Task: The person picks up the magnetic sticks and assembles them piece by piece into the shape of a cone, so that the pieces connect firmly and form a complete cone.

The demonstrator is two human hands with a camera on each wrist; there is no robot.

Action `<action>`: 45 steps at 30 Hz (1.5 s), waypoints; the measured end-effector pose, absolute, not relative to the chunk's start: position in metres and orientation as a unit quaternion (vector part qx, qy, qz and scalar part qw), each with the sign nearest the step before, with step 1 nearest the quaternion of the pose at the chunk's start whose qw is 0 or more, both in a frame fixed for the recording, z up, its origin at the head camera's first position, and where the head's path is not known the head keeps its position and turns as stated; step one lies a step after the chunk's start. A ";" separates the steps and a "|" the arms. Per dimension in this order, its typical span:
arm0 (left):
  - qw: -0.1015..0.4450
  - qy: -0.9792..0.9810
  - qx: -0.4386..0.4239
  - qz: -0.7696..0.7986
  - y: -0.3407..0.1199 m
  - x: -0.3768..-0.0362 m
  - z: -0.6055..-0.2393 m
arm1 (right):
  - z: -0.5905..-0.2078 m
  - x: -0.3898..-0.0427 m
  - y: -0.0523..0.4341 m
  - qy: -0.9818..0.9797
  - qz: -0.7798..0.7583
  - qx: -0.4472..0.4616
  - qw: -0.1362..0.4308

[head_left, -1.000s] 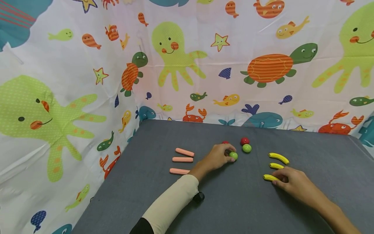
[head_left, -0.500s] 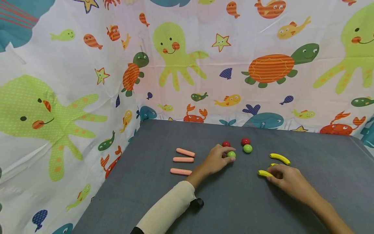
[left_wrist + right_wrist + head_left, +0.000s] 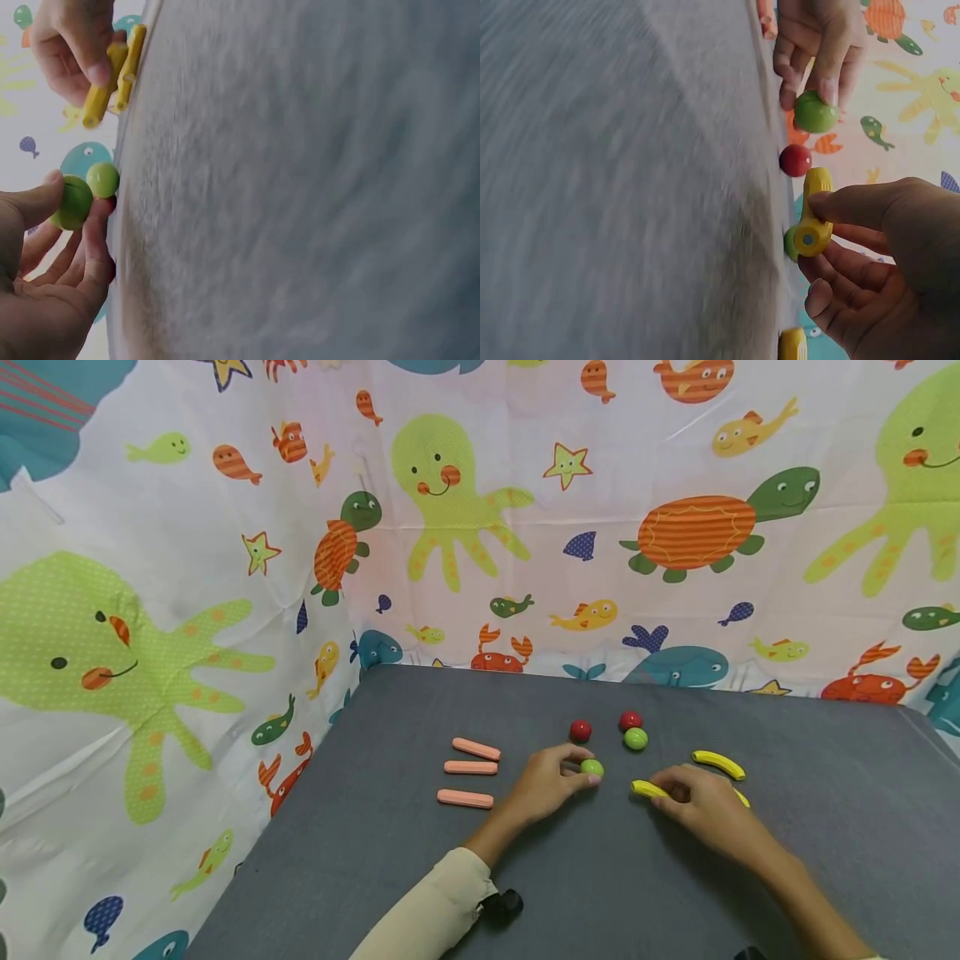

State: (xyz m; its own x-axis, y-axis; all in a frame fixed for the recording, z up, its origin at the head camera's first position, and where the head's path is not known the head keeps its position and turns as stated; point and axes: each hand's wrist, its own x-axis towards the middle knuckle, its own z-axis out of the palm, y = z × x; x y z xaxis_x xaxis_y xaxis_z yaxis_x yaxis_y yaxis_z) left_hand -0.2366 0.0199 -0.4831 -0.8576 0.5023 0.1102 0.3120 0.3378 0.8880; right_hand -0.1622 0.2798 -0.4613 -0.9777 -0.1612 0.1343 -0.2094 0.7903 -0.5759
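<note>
On a grey table (image 3: 390,827) ringed by a sea-creature curtain (image 3: 225,568), a person's two bare hands work among small toy pieces laid out in groups. Farthest left, three pink sticks (image 3: 471,768) lie in a loose column, each with its long axis running side to side, apart from either hand. Next comes the left hand (image 3: 546,783), its cream sleeve (image 3: 431,910) trailing back toward the near edge; thumb and fingertips are curled round a green ball (image 3: 592,767), pinching it low at the tabletop, as the left wrist view confirms. Beyond it, toward the curtain, sit a red ball (image 3: 580,730), a second red ball (image 3: 630,721) and, just beside that one, a second green ball (image 3: 636,739), all untouched and nearer the left hand than the right.

To the right, the right hand (image 3: 701,806) pinches a yellow banana piece (image 3: 649,789) between thumb and forefinger. The piece juts leftward from the fingers, its long axis pointing toward the held green ball, with a bare strip of table between the two. The right wrist view shows the grip on it from one end. A second banana piece (image 3: 718,763) lies free just beyond that hand, curved and running side to side, and the tip of a third (image 3: 742,798) peeks out from behind the knuckles. Whether the held banana rests on the cloth or is lifted just clear cannot be told.
</note>
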 end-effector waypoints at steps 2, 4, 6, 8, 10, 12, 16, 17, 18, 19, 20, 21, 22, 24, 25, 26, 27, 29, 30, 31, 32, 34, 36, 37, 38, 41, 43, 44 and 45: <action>0.094 0.810 0.245 0.524 0.020 -0.233 -0.484 | -0.461 -0.164 0.276 -0.944 0.315 0.097 0.038; 0.096 0.811 0.242 0.524 0.020 -0.230 -0.484 | -0.460 -0.166 0.272 -0.942 0.319 0.097 0.035; 0.098 0.814 0.240 0.520 0.020 -0.228 -0.483 | -0.460 -0.167 0.269 -0.940 0.326 0.097 0.030; 0.100 0.818 0.238 0.513 0.019 -0.226 -0.482 | -0.459 -0.169 0.266 -0.937 0.334 0.096 0.028; 0.101 0.822 0.238 0.508 0.019 -0.224 -0.480 | -0.459 -0.170 0.265 -0.935 0.342 0.093 0.022; 0.104 0.821 0.237 0.509 0.018 -0.223 -0.478 | -0.459 -0.171 0.263 -0.933 0.349 0.087 0.015; 0.113 0.808 0.235 0.528 0.016 -0.222 -0.475 | -0.456 -0.171 0.262 -0.931 0.357 0.076 0.005; 0.118 0.804 0.233 0.534 0.016 -0.222 -0.473 | -0.455 -0.171 0.261 -0.931 0.358 0.073 0.003; 0.121 0.801 0.231 0.539 0.015 -0.222 -0.471 | -0.454 -0.171 0.261 -0.931 0.359 0.071 0.002; 0.124 0.798 0.230 0.543 0.015 -0.221 -0.470 | -0.453 -0.171 0.261 -0.931 0.360 0.068 0.001; 0.127 0.795 0.228 0.547 0.015 -0.221 -0.468 | -0.452 -0.171 0.261 -0.930 0.360 0.067 0.000; 0.130 0.794 0.225 0.550 0.015 -0.220 -0.467 | -0.452 -0.171 0.261 -0.930 0.361 0.065 -0.001; 0.132 0.793 0.224 0.551 0.015 -0.220 -0.466 | -0.451 -0.170 0.261 -0.930 0.361 0.063 -0.002; 0.136 0.793 0.226 0.549 0.016 -0.219 -0.466 | -0.451 -0.170 0.261 -0.930 0.363 0.061 -0.004; 0.137 0.794 0.229 0.546 0.016 -0.219 -0.466 | -0.451 -0.169 0.262 -0.929 0.365 0.061 -0.005; 0.138 0.797 0.231 0.541 0.017 -0.218 -0.467 | -0.451 -0.169 0.261 -0.928 0.367 0.061 -0.007; 0.139 0.800 0.235 0.535 0.017 -0.217 -0.467 | -0.451 -0.169 0.261 -0.928 0.368 0.059 -0.009; 0.141 0.804 0.242 0.525 0.017 -0.215 -0.467 | -0.451 -0.168 0.261 -0.927 0.371 0.059 -0.013; 0.141 0.805 0.244 0.521 0.018 -0.215 -0.467 | -0.450 -0.168 0.261 -0.926 0.372 0.060 -0.016; 0.141 0.806 0.245 0.520 0.018 -0.214 -0.468 | -0.450 -0.168 0.261 -0.926 0.372 0.060 -0.020; 0.141 0.806 0.246 0.520 0.018 -0.213 -0.469 | -0.449 -0.168 0.261 -0.926 0.373 0.061 -0.024; 0.141 0.802 0.246 0.525 0.018 -0.212 -0.470 | -0.448 -0.167 0.261 -0.924 0.375 0.063 -0.036; 0.142 0.798 0.245 0.532 0.019 -0.212 -0.471 | -0.447 -0.166 0.261 -0.923 0.377 0.066 -0.048; 0.143 0.796 0.244 0.535 0.019 -0.212 -0.472 | -0.447 -0.166 0.260 -0.922 0.378 0.068 -0.052; 0.144 0.795 0.243 0.537 0.019 -0.211 -0.472 | -0.446 -0.166 0.260 -0.921 0.379 0.070 -0.057; 0.144 0.795 0.237 0.540 0.020 -0.211 -0.474 | -0.446 -0.165 0.259 -0.919 0.381 0.078 -0.064; 0.141 0.798 0.234 0.537 0.020 -0.212 -0.475 | -0.446 -0.164 0.258 -0.916 0.385 0.081 -0.071; 0.140 0.799 0.233 0.536 0.021 -0.212 -0.475 | -0.446 -0.164 0.258 -0.915 0.388 0.083 -0.075; 0.139 0.800 0.234 0.535 0.021 -0.212 -0.476 | -0.446 -0.163 0.258 -0.914 0.390 0.084 -0.078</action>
State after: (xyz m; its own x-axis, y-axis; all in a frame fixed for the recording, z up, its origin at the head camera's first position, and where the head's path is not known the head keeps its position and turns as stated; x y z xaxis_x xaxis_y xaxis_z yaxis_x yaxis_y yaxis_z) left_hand -0.2119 0.0213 -0.4758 -0.8518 0.5232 0.0270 0.2251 0.3190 0.9206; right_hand -0.1634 0.2577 -0.4463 -0.9736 -0.2151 -0.0765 -0.0936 0.6820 -0.7253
